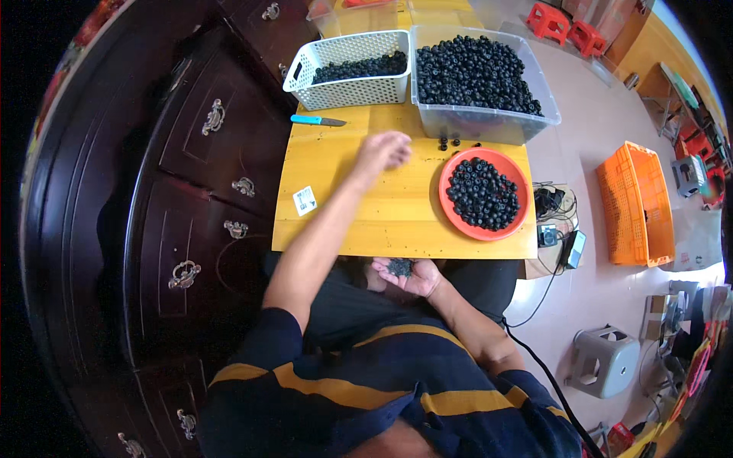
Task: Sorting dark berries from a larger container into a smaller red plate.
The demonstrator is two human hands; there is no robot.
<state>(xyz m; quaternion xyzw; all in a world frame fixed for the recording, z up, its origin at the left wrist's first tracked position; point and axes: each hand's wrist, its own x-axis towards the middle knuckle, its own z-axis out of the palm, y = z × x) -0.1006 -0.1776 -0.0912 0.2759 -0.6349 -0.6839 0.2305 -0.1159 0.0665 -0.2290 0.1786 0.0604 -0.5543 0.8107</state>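
My left hand (pixel 384 155) is over the middle of the yellow table (pixel 366 221), its fingers curled and smeared by motion; whether anything is in them I cannot make out. At the table's front edge my right hand (pixel 426 279) is cupped palm up, with a small heap of dark crumbs (pixel 399 266) in it. An orange-red plate (pixel 479 236) of small black round pieces (pixel 483 195) stands to the right. A few loose black pieces (pixel 449 143) lie behind it. A knife with a blue handle (pixel 307 120) rests beyond my left hand.
Behind stand a white perforated basket (pixel 351 94) and a clear plastic bin (pixel 489 124), both holding black pieces. A white printed card (pixel 305 201) lies at left. Dark drawers (pixel 206 145) border the left side. An orange crate (pixel 635 202) and grey stool (pixel 605 360) stand on the floor at right.
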